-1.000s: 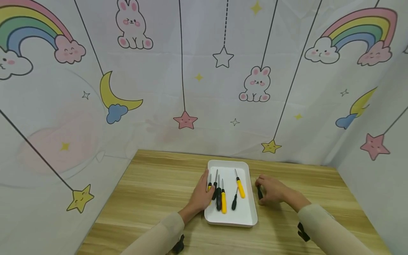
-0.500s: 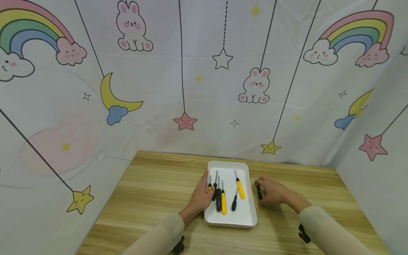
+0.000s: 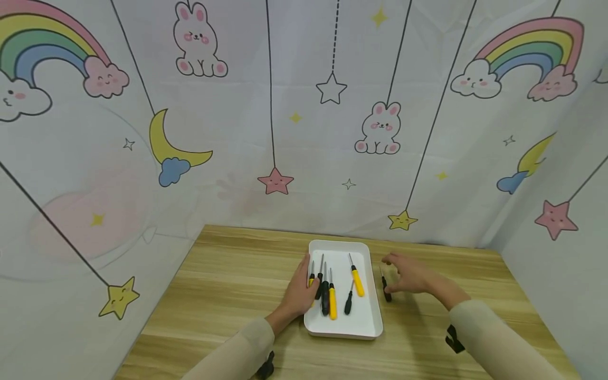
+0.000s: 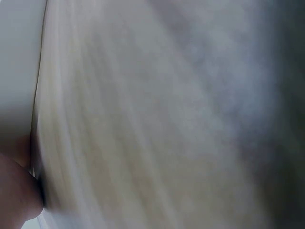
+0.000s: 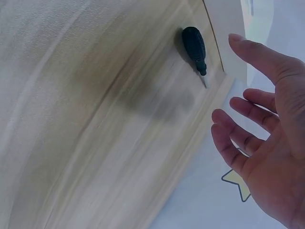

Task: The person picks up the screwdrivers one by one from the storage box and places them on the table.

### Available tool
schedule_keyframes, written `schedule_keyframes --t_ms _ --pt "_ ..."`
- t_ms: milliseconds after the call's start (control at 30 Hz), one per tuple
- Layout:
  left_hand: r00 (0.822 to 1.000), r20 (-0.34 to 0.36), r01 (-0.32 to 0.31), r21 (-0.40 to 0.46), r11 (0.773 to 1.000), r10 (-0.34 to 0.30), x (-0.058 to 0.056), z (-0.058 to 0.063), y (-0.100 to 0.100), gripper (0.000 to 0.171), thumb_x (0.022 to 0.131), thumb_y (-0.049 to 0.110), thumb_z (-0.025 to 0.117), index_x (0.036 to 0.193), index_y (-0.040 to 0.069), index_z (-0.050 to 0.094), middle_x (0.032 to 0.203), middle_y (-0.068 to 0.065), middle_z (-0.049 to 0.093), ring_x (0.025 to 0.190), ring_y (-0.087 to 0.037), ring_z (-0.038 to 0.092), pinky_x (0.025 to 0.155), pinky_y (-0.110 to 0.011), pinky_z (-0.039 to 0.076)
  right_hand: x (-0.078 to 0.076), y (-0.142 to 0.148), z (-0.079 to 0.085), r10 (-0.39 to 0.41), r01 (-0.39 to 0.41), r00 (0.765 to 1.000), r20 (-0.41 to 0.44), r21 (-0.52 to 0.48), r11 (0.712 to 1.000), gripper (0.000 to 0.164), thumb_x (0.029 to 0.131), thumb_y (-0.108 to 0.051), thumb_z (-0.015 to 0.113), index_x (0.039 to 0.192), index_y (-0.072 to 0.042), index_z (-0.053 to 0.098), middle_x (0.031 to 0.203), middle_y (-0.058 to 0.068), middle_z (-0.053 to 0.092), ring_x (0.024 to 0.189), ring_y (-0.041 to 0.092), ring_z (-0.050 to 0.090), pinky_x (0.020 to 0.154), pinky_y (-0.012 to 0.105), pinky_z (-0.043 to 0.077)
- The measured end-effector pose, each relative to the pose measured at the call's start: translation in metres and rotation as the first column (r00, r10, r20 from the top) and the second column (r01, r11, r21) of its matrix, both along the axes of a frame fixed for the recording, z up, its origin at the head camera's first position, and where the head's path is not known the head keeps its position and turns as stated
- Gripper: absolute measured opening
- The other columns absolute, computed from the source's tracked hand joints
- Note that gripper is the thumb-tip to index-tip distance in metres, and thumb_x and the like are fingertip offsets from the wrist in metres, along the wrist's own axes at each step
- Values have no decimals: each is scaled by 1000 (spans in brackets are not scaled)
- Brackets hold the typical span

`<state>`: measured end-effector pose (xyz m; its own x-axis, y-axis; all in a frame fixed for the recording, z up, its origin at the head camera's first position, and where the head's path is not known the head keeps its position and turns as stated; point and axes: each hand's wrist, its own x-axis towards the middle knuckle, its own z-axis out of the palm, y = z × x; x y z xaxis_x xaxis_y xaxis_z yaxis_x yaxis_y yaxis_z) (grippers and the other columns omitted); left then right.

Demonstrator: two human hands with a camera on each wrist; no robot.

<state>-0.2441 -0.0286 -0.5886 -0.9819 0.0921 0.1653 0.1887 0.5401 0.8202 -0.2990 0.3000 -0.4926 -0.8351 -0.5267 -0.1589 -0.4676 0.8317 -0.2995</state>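
A white tray (image 3: 363, 316) holds several screwdrivers with yellow or black handles, such as a yellow screwdriver (image 3: 358, 281) and a small black one (image 3: 349, 303). My left hand (image 3: 300, 290) grips the tray's left side, thumb over the rim and fingers along the outer wall. In the left wrist view only a bit of that hand (image 4: 19, 195) shows beside the tray wall (image 4: 21, 62). To the right of the tray, a small black-handled screwdriver (image 3: 386, 290) lies on the table. My right hand (image 3: 413, 273) hovers over it with fingers spread; the right wrist view shows the screwdriver (image 5: 194, 47) apart from the fingers.
The wooden table (image 3: 228, 295) ends at the back against a white curtain (image 3: 313, 206) printed with rabbits, stars and rainbows. More of the curtain hangs at both sides. A black strap piece (image 3: 454, 339) hangs under the right sleeve.
My right hand has let go of the black screwdriver and lifted slightly off it, its fingers opening. The screwdriver stays on the table. The left hand and tray have not visibly moved.
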Motion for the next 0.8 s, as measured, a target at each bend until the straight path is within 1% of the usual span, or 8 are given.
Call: schedule_keyframes --t_ms 200,300,467,600,800 --pt "1000 -3 10 0 1000 -10 0 -1 0 73 109 18 54 169 2 15 174 -20 21 159 -34 23 129 -51 21 0 0 6 5 -5 1000 -4 -11 1000 80 83 -37 91 146 0 56 140 18 61 116 41 65 96 59 56" --pt "1000 -12 11 3 1000 -11 -1 -1 0 73 109 17 54 169 1 16 174 -20 21 159 -35 23 128 -52 22 0 -2 8 1 -1 1000 -6 -15 1000 78 84 -37 90 145 -2 57 140 16 61 114 38 66 96 57 56" --pt "1000 -12 8 7 1000 -8 -1 -2 0 72 109 18 53 169 1 15 174 -20 21 159 -35 24 128 -52 22 0 -5 10 12 -13 1000 -29 -16 1000 78 84 -40 90 144 -1 58 140 16 61 109 34 68 93 55 58" --pt "1000 -17 6 7 1000 -6 -1 -2 -1 72 109 18 54 169 1 16 174 -20 22 159 -35 24 128 -52 22 0 -8 13 17 -17 999 -44 -4 1000 77 84 -41 90 144 -2 59 141 15 61 110 33 68 94 54 58" --pt "1000 -12 7 6 1000 -7 0 -2 -1 73 109 18 54 169 1 16 174 -19 22 159 -35 25 128 -51 22 3 -16 18 22 -21 999 -41 4 1000 74 85 -37 89 144 -4 59 142 13 62 110 32 69 94 53 58"
